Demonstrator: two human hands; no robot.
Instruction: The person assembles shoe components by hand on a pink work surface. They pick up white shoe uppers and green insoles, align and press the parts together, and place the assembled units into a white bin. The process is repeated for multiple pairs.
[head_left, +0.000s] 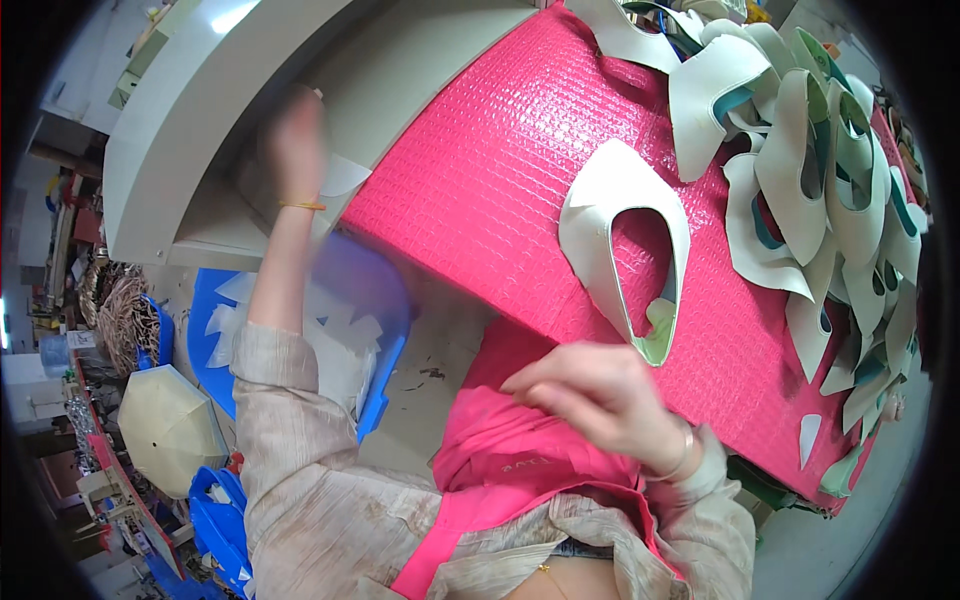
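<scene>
My left hand [297,145], smeared by motion, reaches up into the recess of a pale grey machine housing [165,150]. What its fingers do cannot be made out. Beside its wrist a white curved piece [343,176] shows at the housing's lower edge. In front of my chest, my right hand [605,395] has its fingers curled and drawn together, with nothing visible in them. Just above it, a white shoe upper [590,210] with a green-lined end lies on the pink-covered table [470,170], apart from the hand.
Overlapping white shoe uppers [800,150] are heaped along the table's right side. A small white piece [809,440] lies near its right corner. Below my left arm stands a blue bin [375,395] holding white scraps. A cream umbrella [170,430] is open at the left.
</scene>
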